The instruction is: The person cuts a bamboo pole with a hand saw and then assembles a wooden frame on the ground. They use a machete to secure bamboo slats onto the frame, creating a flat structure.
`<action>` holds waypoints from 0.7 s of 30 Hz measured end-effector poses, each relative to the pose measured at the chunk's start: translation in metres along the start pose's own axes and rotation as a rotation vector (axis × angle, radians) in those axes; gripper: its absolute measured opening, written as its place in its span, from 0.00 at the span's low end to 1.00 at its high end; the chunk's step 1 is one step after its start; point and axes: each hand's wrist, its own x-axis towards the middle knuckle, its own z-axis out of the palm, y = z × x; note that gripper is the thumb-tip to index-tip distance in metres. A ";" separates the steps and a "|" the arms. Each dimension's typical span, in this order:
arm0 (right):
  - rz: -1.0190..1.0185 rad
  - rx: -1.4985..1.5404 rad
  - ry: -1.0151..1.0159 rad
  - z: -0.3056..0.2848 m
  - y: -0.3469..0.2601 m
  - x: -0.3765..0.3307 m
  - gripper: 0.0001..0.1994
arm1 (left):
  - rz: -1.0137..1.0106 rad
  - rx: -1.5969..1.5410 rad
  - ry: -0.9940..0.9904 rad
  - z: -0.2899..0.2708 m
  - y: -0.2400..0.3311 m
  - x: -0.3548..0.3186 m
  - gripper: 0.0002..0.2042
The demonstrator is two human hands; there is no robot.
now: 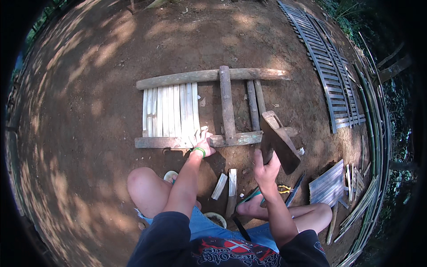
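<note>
While squatting on the bare dirt ground (89, 111), the person is working at a wooden frame (213, 75) made of two long rails joined by a thick cross post (226, 104). The left hand (202, 142) is pressing down, fingers spread, on the near rail (178, 142) right where the last pale bamboo slat (195, 109) is ending. The right hand (266, 171) is closing firmly around the handle of a heavy wooden mallet (279, 140), which is hanging raised above the near rail's right end.

As for progress, the left bay of the frame is looking nearly filled: a row of pale slats (167, 111) is lying side by side between the rails. The right bay is holding only two darker sticks (255, 104) just beside the cross post, so it seems most of that side is waiting to be covered. Short cut pieces (227, 184) are lying near the person's feet, and a finished slatted panel (327, 66) is lying well apart at the upper right, beside long bamboo poles (378, 133).
</note>
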 end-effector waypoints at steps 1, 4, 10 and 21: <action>0.081 0.046 0.047 0.001 0.020 -0.018 0.08 | 0.015 0.037 -0.029 -0.010 0.015 0.000 0.48; 0.334 -0.506 -0.416 0.025 0.116 -0.063 0.20 | 0.005 -0.060 -0.038 -0.008 0.002 0.005 0.48; 0.539 -0.191 -0.191 -0.011 0.080 -0.020 0.16 | -0.018 0.057 -0.026 -0.011 0.003 0.003 0.45; 0.574 -0.337 -0.379 0.017 0.118 -0.037 0.23 | -0.029 0.095 -0.079 -0.018 0.009 -0.004 0.46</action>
